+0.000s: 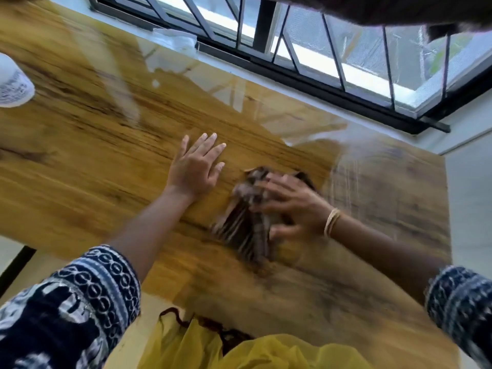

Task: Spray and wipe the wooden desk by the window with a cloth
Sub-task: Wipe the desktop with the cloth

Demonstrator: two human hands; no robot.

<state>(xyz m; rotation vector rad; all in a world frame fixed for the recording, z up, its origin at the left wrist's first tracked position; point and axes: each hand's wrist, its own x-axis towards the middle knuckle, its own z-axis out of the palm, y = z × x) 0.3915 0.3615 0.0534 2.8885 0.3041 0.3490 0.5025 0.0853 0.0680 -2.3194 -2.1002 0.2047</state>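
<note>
Place: a room in a home, most likely.
Worktop: a glossy yellow-brown wood-grain worktop pushed against the wall under the window.
Window: a black-framed sliding window with slanted metal bars, daylight reflecting on the wood.
Walls: plain white wall at the right.
Clothing: patterned dark blue sleeves, household dress.

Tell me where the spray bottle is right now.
In the head view, the bottle stands at the far left edge of the desk, cut off by the frame, well away from both hands.
</note>
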